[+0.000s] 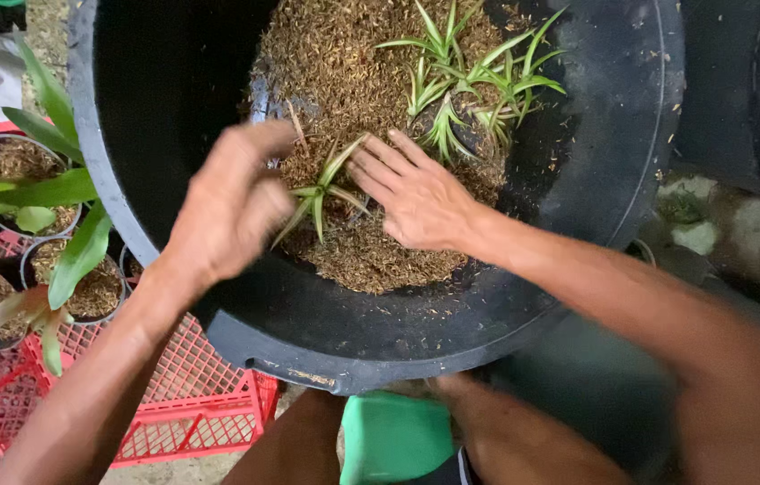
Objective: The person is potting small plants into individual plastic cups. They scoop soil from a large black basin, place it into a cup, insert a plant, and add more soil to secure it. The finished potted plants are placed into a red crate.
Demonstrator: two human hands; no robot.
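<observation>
Both hands are inside a large round black plastic tub (pixel 618 162) that holds a heap of brown dry husk material (pixel 353 63). Between the hands stands a small green seedling with narrow striped leaves (pixel 319 193), near the front edge of the heap. The left hand (pixel 232 202) is just beside the seedling on its left; this hand is blurred, its fingers are curled loosely toward the plant, and I cannot tell if they grip a leaf. The right hand (pixel 416 193) lies flat on the husk at the right of the seedling, fingers stretched and slightly apart, holding nothing. Further back in the heap is a cluster of similar green striped seedlings (pixel 474 81). At the left, a red plastic lattice crate (pixel 187 404) carries black round pots with broad-leaved green plants (pixel 57 193). A green plastic stool (pixel 393 436) shows at the bottom
</observation>
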